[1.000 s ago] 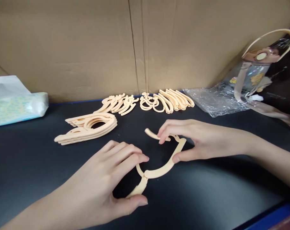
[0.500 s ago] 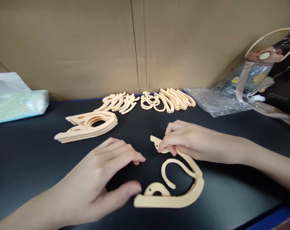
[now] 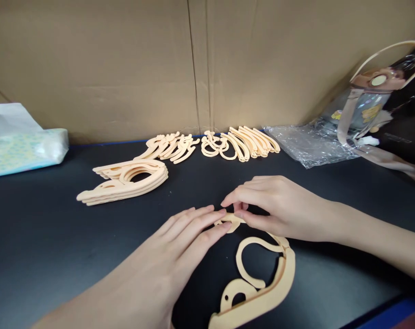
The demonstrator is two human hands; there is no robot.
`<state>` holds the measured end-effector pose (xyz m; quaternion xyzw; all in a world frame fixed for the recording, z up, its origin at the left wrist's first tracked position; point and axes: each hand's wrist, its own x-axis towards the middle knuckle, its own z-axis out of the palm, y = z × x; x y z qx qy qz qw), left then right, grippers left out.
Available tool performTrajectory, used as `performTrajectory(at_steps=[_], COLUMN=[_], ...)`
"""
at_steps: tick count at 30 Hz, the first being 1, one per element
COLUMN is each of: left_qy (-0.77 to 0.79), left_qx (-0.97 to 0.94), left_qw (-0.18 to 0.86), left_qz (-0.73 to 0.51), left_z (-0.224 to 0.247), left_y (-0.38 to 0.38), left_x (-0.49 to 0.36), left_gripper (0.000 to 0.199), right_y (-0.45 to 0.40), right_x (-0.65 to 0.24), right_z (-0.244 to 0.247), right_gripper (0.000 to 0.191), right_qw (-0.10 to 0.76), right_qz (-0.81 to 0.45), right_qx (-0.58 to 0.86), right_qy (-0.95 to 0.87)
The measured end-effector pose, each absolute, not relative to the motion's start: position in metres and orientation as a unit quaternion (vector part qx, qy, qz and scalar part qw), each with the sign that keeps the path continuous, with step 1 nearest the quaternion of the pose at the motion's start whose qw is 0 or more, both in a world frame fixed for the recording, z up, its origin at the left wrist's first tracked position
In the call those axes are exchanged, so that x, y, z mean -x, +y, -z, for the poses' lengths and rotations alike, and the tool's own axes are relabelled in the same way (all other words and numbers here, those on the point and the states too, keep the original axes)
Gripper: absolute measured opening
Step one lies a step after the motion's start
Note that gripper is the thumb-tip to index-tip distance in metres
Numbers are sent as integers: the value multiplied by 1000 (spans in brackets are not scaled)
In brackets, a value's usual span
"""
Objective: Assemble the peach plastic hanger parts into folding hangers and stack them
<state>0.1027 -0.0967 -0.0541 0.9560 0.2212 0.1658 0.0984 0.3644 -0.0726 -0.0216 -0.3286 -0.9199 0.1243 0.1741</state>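
A beige plastic folding clothes hanger (image 3: 274, 292) lies on the black table, its two arms spread and its hook curling between them. At the tip of its far arm is my left hand (image 3: 190, 242), thumb and fingertips closing on it from the left. My right hand (image 3: 279, 208) pinches the same arm just beside those fingertips, partly covering it. The near arm, with a holed loop piece on its inner side, extends toward the bottom edge, untouched.
A stack of folded hangers (image 3: 125, 185) sits left of centre. Behind it lie small hook pieces (image 3: 183, 146) and curved arm pieces (image 3: 253, 141). Clear plastic wrap (image 3: 303, 141) and a strapped bottle (image 3: 361, 105) are at right, a tissue pack (image 3: 25, 146) at left. Cardboard (image 3: 125, 68) walls the back.
My left hand has moved right and away from me onto the hanger's far arm tip. The hanger has turned, its near arm swinging toward the bottom edge and its far tip lower in view.
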Motion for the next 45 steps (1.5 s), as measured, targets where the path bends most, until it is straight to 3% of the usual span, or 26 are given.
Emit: performTrajectory(at_steps=[3,8,16,18,22,24,32,37,45], left_qy=[219,271,235,247,292,306,289,288,349], left_qx=[-962,-954,-962,-957,-937,-928,-927,-920,-894], left_qw=[72,68,63,61,42,15,-111,-145,-23], left_qz=[-144,-109,-127,-138,-187,-214,-211,-223,-279], left_z=[62,57,40,38,40,42,35,32,36], left_y=[-100,-100,-98,-97,-93,-90,-86,-86,-89], left_x=[-102,-95,-104,-106,-106,-105,-102,-102,-102], left_gripper=[124,118,81,75,63,58,53,55,51], right_y=[-75,-79,-78,-78,-79,-79,-78,-77,-71], right_x=[-362,-360,-361,-361,-361,-362,-360,-361,-360], right_z=[19,15,13,12,15,19,29,30,38], right_gripper=[12,5,4,11,56,68,61,68,72], right_qw=[177,187,176,163,144,152,185,188,223], right_qz=[-171,-233,-254,-246,-199,-158,11,66,37], right_qx=[323,316,327,343,362,340,289,305,296], right_qy=[-914,-900,-893,-892,-899,-915,-939,-931,-928])
